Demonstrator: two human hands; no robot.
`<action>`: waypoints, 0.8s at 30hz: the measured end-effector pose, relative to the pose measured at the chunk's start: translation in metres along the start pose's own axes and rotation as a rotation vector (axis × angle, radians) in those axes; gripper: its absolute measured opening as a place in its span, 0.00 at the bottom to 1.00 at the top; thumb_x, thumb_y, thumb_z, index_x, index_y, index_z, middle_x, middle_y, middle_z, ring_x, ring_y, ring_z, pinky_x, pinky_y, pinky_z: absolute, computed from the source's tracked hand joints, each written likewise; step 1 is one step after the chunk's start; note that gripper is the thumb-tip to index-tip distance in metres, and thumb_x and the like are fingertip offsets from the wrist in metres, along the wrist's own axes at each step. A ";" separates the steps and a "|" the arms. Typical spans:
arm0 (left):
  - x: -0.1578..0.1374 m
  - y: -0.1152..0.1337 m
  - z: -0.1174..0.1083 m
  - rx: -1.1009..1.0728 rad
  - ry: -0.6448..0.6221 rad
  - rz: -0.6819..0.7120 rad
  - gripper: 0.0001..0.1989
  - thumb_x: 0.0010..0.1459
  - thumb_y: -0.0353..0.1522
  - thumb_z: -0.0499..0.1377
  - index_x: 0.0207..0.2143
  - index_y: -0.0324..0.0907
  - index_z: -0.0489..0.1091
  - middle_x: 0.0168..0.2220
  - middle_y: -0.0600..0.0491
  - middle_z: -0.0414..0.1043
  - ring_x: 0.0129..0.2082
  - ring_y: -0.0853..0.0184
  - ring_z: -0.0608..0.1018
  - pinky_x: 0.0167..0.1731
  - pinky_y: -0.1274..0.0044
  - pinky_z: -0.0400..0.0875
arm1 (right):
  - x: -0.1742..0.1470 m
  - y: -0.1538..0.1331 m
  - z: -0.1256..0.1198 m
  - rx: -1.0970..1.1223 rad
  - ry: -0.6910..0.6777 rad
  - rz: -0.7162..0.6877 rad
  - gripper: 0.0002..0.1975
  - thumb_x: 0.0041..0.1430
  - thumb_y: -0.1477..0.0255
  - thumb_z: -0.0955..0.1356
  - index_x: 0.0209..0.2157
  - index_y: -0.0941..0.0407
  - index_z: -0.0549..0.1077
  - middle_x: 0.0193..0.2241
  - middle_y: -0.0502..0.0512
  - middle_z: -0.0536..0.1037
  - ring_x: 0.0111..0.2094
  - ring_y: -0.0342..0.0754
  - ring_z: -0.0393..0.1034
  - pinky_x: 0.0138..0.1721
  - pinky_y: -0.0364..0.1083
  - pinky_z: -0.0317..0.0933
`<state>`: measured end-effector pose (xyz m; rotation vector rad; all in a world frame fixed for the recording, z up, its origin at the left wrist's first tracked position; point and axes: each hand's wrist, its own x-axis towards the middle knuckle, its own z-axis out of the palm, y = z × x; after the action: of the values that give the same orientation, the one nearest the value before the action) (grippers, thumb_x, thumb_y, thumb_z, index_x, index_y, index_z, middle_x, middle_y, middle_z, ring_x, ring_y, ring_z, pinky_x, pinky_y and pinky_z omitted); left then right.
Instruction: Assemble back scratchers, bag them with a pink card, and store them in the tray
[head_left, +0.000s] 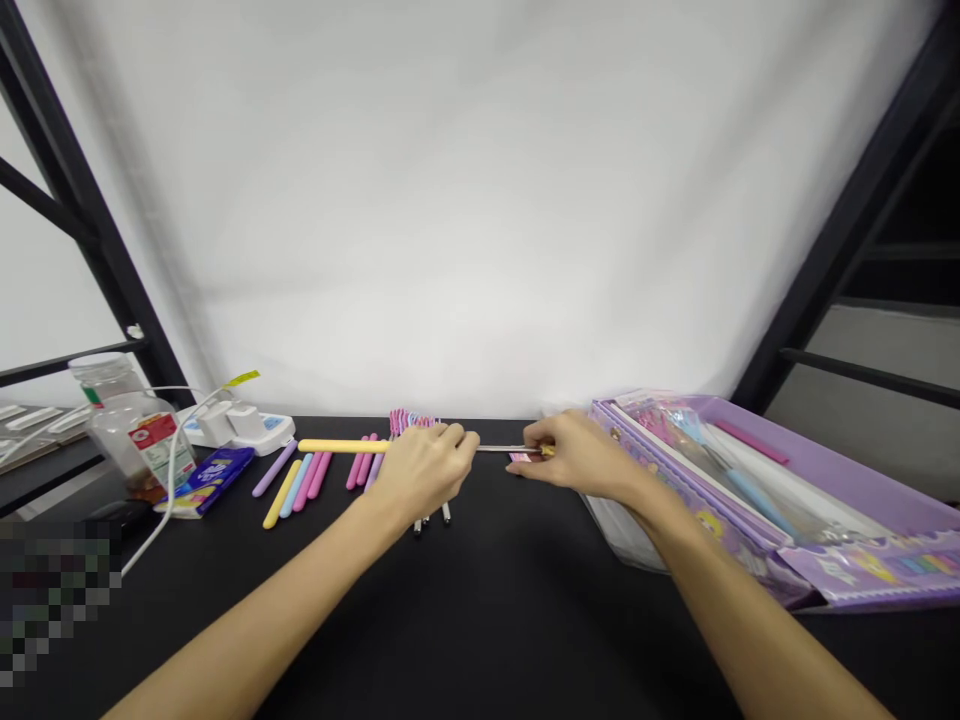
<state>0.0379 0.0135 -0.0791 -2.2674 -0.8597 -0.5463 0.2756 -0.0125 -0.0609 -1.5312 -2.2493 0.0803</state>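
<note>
My left hand (431, 462) is closed around a stick with a long yellow handle (341, 446), held level just above the black table. A thin metal rod (499, 448) runs from it to the right. My right hand (574, 455) pinches the rod's far end, where a small yellow piece shows between the fingers. A small pink-and-white item (519, 458) appears by the right fingertips; its kind is unclear. Behind and below my left hand lies a row of sticks with pink and lilac patterned tops (409, 418), partly hidden, their silvery ends (447, 515) poking out toward me.
Left of my hands lie loose pink handles (319, 475), a blue one (295, 487), a yellow one (282, 495) and a purple one (274, 468). Farther left are a power strip (266, 432), a purple packet (214, 480) and a clear jar (124, 420). A purple box (847, 455) with plastic-wrapped items stands right.
</note>
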 end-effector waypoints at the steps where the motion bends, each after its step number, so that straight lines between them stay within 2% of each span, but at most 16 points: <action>1: 0.001 -0.001 -0.001 0.005 0.013 0.001 0.06 0.58 0.25 0.54 0.30 0.41 0.69 0.26 0.51 0.72 0.27 0.63 0.77 0.22 0.74 0.56 | 0.000 0.002 -0.001 0.002 0.005 0.005 0.21 0.49 0.58 0.70 0.17 0.56 0.61 0.15 0.46 0.60 0.21 0.41 0.50 0.24 0.44 0.42; 3: 0.000 -0.013 -0.005 0.049 0.008 -0.099 0.04 0.57 0.27 0.56 0.30 0.40 0.70 0.26 0.50 0.73 0.27 0.61 0.77 0.24 0.74 0.58 | -0.003 0.016 -0.006 0.000 0.023 0.034 0.23 0.50 0.57 0.70 0.16 0.56 0.59 0.15 0.46 0.56 0.21 0.41 0.48 0.24 0.44 0.42; 5: -0.004 -0.029 -0.008 0.099 -0.055 -0.237 0.07 0.57 0.31 0.56 0.28 0.39 0.70 0.25 0.49 0.73 0.25 0.59 0.77 0.23 0.73 0.56 | -0.006 0.033 -0.012 -0.008 0.045 0.068 0.23 0.50 0.58 0.70 0.16 0.56 0.58 0.15 0.45 0.54 0.21 0.41 0.48 0.24 0.44 0.42; 7: -0.007 -0.038 -0.008 0.107 -0.126 -0.296 0.10 0.58 0.33 0.55 0.26 0.40 0.70 0.24 0.48 0.74 0.24 0.57 0.77 0.21 0.74 0.52 | -0.007 0.039 -0.014 -0.030 0.056 0.078 0.22 0.50 0.59 0.70 0.16 0.56 0.58 0.15 0.45 0.54 0.21 0.41 0.48 0.24 0.44 0.43; 9: -0.008 -0.033 -0.005 0.080 -0.150 -0.281 0.10 0.58 0.32 0.54 0.26 0.41 0.71 0.24 0.48 0.75 0.25 0.57 0.78 0.20 0.74 0.50 | -0.005 0.030 -0.010 -0.049 0.060 0.068 0.21 0.50 0.60 0.70 0.15 0.56 0.58 0.15 0.46 0.56 0.21 0.41 0.49 0.24 0.44 0.43; 14: -0.002 0.006 0.003 -0.023 -0.073 -0.188 0.06 0.56 0.25 0.54 0.30 0.40 0.70 0.26 0.51 0.75 0.25 0.61 0.77 0.20 0.75 0.50 | 0.003 -0.013 0.010 0.030 0.031 -0.010 0.18 0.51 0.59 0.70 0.18 0.55 0.66 0.16 0.47 0.65 0.20 0.42 0.54 0.25 0.44 0.44; 16: -0.001 0.006 0.006 -0.048 -0.055 -0.138 0.07 0.55 0.24 0.54 0.30 0.40 0.70 0.25 0.51 0.74 0.26 0.63 0.77 0.20 0.76 0.51 | 0.003 -0.015 0.011 0.127 -0.024 -0.045 0.18 0.53 0.56 0.69 0.21 0.55 0.70 0.17 0.47 0.67 0.20 0.42 0.55 0.24 0.44 0.45; 19: -0.005 -0.022 0.007 -0.027 -0.074 -0.149 0.08 0.54 0.23 0.54 0.28 0.41 0.70 0.25 0.50 0.74 0.25 0.63 0.76 0.20 0.75 0.51 | 0.000 -0.001 0.001 0.253 -0.106 -0.077 0.22 0.59 0.53 0.64 0.26 0.57 0.75 0.19 0.49 0.69 0.21 0.42 0.56 0.24 0.44 0.46; 22: -0.013 -0.056 0.006 0.077 -0.091 -0.258 0.08 0.53 0.24 0.53 0.24 0.41 0.69 0.23 0.49 0.73 0.24 0.62 0.75 0.22 0.75 0.52 | -0.003 0.016 -0.010 0.253 -0.070 -0.073 0.25 0.61 0.52 0.62 0.24 0.58 0.74 0.19 0.49 0.67 0.23 0.42 0.54 0.25 0.44 0.46; 24: -0.015 -0.061 0.004 0.137 -0.052 -0.244 0.07 0.52 0.24 0.53 0.25 0.40 0.69 0.23 0.49 0.72 0.26 0.61 0.76 0.24 0.74 0.56 | -0.004 0.020 -0.012 0.230 -0.054 -0.067 0.25 0.61 0.52 0.62 0.23 0.58 0.73 0.18 0.48 0.65 0.23 0.42 0.52 0.25 0.44 0.45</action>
<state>-0.0147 0.0449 -0.0651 -2.0747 -1.1728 -0.5207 0.2987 -0.0111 -0.0564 -1.3467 -2.2412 0.3526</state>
